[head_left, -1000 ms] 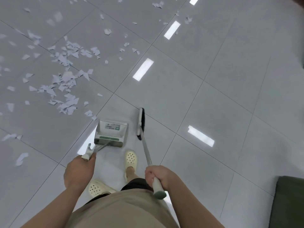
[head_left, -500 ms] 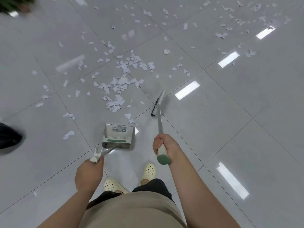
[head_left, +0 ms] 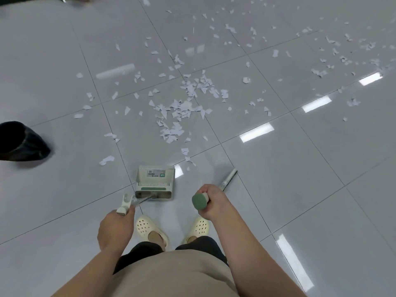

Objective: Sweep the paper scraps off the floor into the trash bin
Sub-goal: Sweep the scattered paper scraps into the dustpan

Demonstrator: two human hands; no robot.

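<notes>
White paper scraps [head_left: 180, 112] lie scattered over the grey tiled floor, thickest in a pile just beyond the dustpan, thinner toward the far right. A grey long-handled dustpan [head_left: 155, 182] stands on the floor in front of my feet; my left hand [head_left: 115, 229] grips its handle. My right hand [head_left: 211, 202] is closed around the green-capped grip of a broom [head_left: 228, 179], whose head points forward and to the right, seen edge-on. A trash bin [head_left: 20, 141] lined with a black bag stands at the left edge.
My two feet in cream clogs [head_left: 150, 229] stand just behind the dustpan. Ceiling lights reflect as bright bars [head_left: 256, 132] on the glossy tiles. A dark object [head_left: 32, 0] runs along the top left edge.
The view has swung left, bringing the trash bin further into sight. The broom head has pulled back from near the scrap pile to the dustpan's right; the dustpan stays by my feet.
</notes>
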